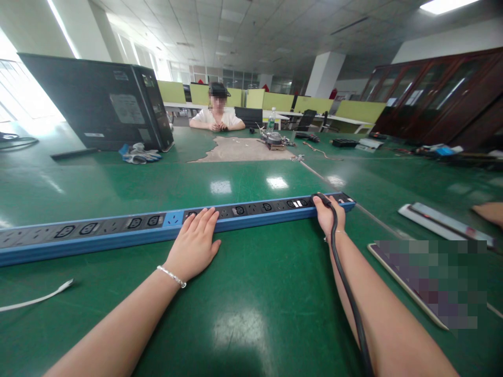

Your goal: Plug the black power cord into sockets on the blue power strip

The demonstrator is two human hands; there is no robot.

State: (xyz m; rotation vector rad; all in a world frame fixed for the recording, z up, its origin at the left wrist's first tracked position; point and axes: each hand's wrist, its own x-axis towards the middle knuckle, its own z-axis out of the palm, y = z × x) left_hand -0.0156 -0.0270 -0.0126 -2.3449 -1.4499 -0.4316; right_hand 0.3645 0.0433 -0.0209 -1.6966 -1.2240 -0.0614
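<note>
A long blue power strip [243,224] with a black socket face lies across the green table [251,272]. My left hand [194,242] rests on its near edge around the middle, fingers stretched out over the sockets and thumb apart. Near the strip's right end, my right hand [328,212] is closed around a black plug [320,199] at the socket face. From the plug a thick black cable [346,283] runs down over my right forearm. Whether the plug is seated in a socket cannot be made out.
Behind the strip stand a black computer case [106,104], gloves [139,153] and a bottle [271,120]; a person [218,112] sits opposite. A white cable [39,302] lies left, a blurred flat device [428,283] right. Another person's hand [489,212] shows at the right edge.
</note>
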